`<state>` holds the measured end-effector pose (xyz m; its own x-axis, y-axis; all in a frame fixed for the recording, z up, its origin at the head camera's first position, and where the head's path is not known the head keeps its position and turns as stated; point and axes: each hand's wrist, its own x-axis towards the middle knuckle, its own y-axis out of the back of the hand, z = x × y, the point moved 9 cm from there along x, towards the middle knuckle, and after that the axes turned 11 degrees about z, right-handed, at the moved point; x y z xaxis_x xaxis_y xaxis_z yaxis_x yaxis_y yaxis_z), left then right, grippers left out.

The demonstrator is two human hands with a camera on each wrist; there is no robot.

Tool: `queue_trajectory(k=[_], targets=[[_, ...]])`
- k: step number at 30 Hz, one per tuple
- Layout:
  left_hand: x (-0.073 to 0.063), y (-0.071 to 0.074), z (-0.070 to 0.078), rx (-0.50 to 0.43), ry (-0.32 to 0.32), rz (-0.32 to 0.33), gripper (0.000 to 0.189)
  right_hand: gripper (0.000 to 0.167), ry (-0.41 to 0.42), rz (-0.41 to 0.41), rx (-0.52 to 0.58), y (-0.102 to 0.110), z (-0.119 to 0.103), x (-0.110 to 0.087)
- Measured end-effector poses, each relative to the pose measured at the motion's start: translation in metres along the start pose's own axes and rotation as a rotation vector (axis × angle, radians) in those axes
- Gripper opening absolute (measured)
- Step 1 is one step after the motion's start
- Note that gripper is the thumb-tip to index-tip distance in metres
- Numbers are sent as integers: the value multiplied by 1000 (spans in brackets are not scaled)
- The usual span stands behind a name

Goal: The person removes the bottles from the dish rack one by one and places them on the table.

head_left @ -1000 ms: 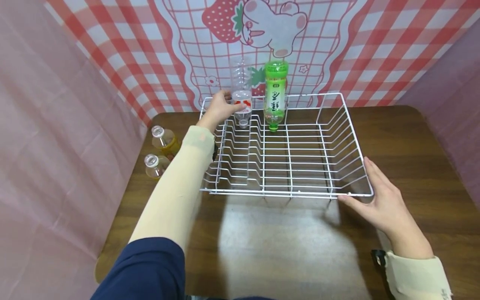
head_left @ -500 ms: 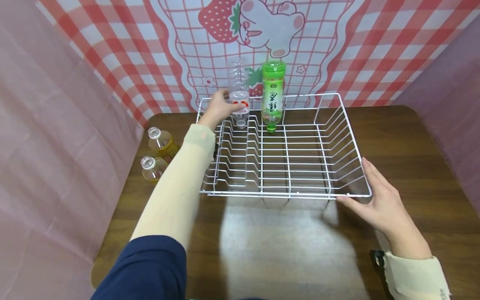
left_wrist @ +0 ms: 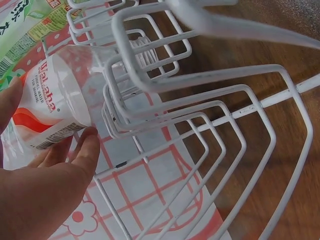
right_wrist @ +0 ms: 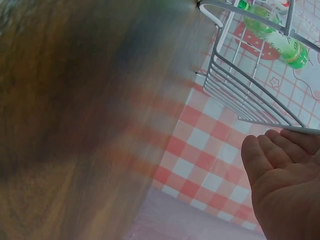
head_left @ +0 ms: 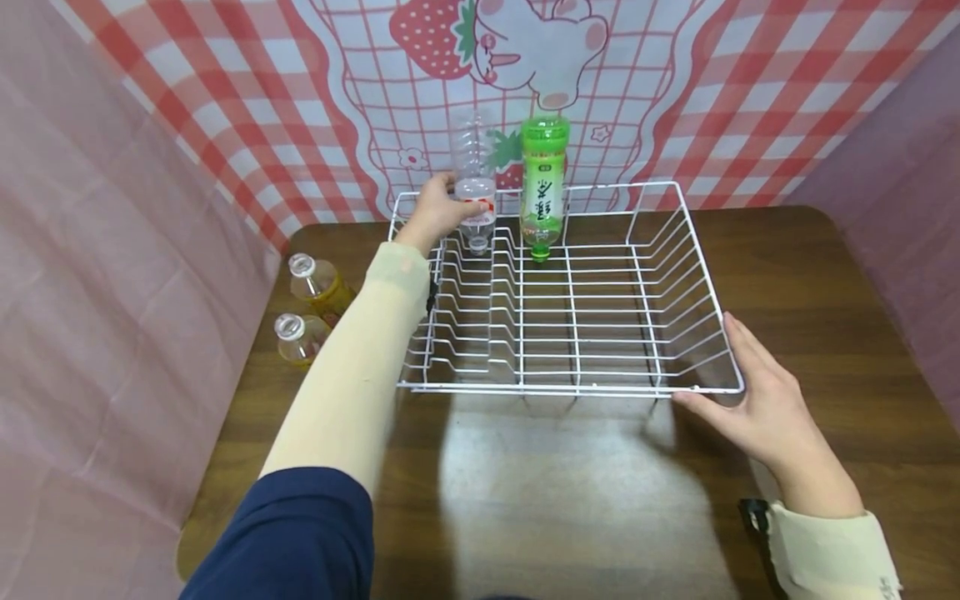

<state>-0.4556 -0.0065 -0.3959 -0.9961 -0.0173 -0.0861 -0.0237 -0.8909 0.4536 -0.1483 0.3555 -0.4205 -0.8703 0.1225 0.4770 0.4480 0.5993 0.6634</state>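
Desk (head_left: pixel 810 275) of brown wood-grain, red-white checked backdrop (head_left: pixel 750 92) behind, left grip (head_left: pixel 435 212) grasping upside-down clear plastic bottle (head_left: pixel 476 188) at rear left of white wire rack (head_left: pixel 555 387), right grip (head_left: pixel 772 408) unclenched against near right corner, bottle unmoved since earlier.

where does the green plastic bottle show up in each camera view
Head: green plastic bottle, upper middle, cap-down in the white wire dish rack.
Left wrist: bottle in the top-left corner, cut off.
Right wrist: bottle at top right, behind rack wires.
Shared landmark: the rack.

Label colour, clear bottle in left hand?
The label is white and red; left wrist view shows it best.
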Motion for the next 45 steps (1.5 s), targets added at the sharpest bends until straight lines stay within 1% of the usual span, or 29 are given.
queue_trajectory(k=[5, 8, 13, 18, 22, 26, 31, 34, 39, 45], targets=[[-1, 2, 0, 27, 8, 14, 84, 119, 2, -4, 3, -1, 0, 0], [0, 3, 0, 33, 3, 36, 83, 119, -2, -6, 5, -1, 0, 0], [-1, 9, 2, 7, -13, 66, 82, 120, -7, -7, 3, 0, 1, 0], [-4, 13, 3, -11, -18, 76, 83, 120, -4, -4, 1, 0, 1, 0], [-6, 16, 5, -10, -36, 87, 82, 120, 4, 0, 2, 1, 0, 0], [-9, 18, 7, -24, -46, 89, 81, 119, 6, -1, 7, 0, 0, 1], [-13, 21, 10, -38, -42, 86, 83, 119, -5, -6, 9, 0, 0, 0], [-16, 22, 13, -72, -38, 78, 83, 119, -12, -10, 9, 0, 0, -1], [-20, 24, 18, -100, -46, 83, 81, 118, -19, -28, 3, -1, -1, 1], [-24, 25, 24, -115, -54, 79, 79, 116, -48, -51, 7, -1, 0, 0]])
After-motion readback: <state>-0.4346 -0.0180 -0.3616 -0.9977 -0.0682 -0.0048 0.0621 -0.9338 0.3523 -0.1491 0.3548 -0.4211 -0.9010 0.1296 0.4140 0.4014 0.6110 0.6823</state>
